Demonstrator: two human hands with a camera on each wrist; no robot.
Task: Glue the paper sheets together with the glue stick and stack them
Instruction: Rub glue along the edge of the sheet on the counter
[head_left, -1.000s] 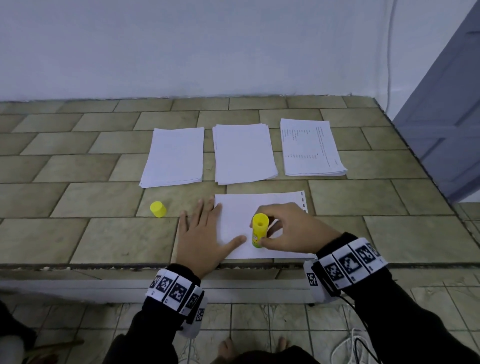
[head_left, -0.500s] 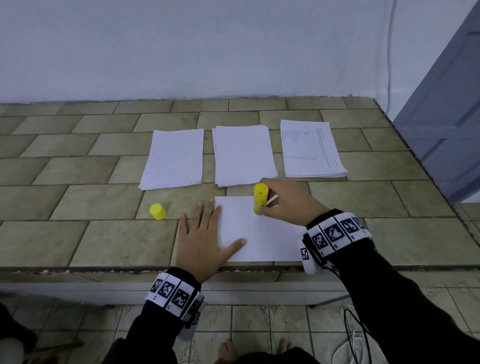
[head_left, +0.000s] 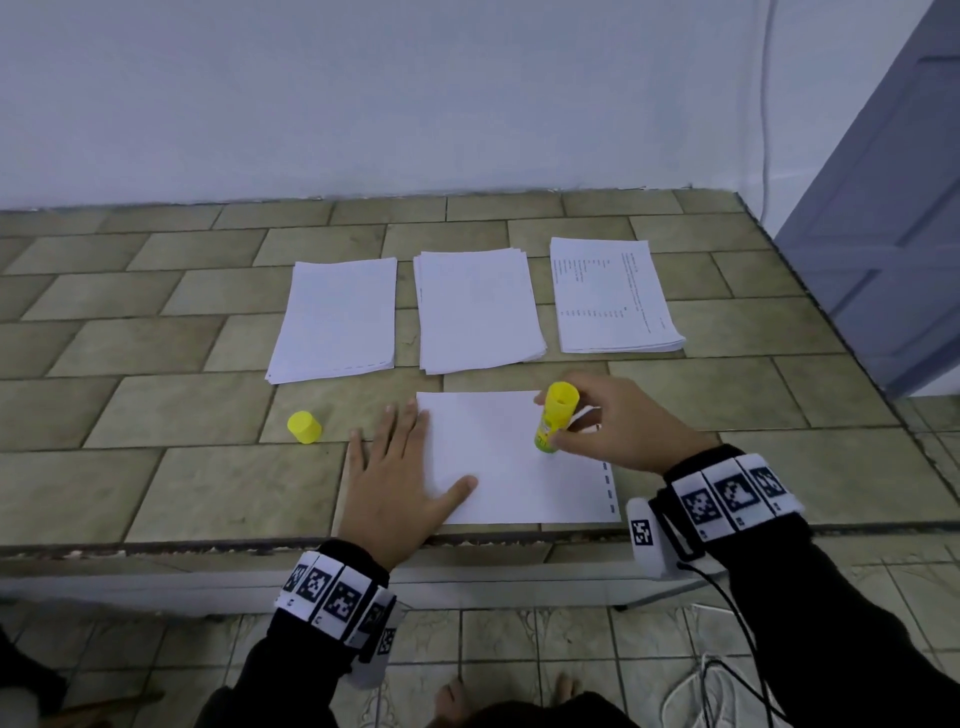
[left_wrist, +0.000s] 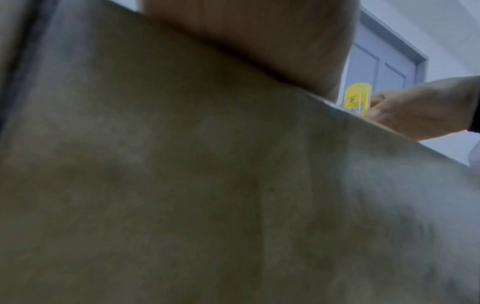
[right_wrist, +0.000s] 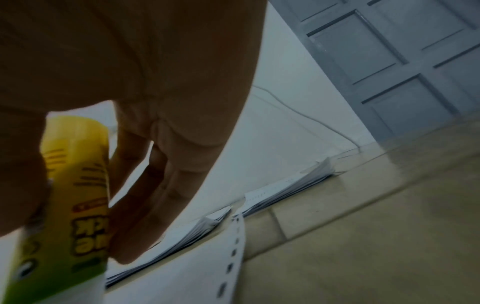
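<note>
A tiled counter is running along a pale wall, with a grey-blue panelled door standing at the right. 3 stacks of paper are lying in a row toward the back of the counter: the left stack, the middle stack and the right stack, whose top page is carrying printed text. Nearer the front edge, a single white sheet is lying flat, a dashed strip running down its right margin. The person's left hand is pressing down flat on the sheet's left edge, fingers spread and straight, thumb reaching onto the paper. The right hand is pinching the yellow glue stick between thumb and curled fingers, holding it upright with its lower end touching the sheet near the far right part. Black sleeves and checkered marker bands are covering both wrists. The glue stick's yellow cap is sitting by itself on the counter, left of the sheet and apart from the left hand.
</note>
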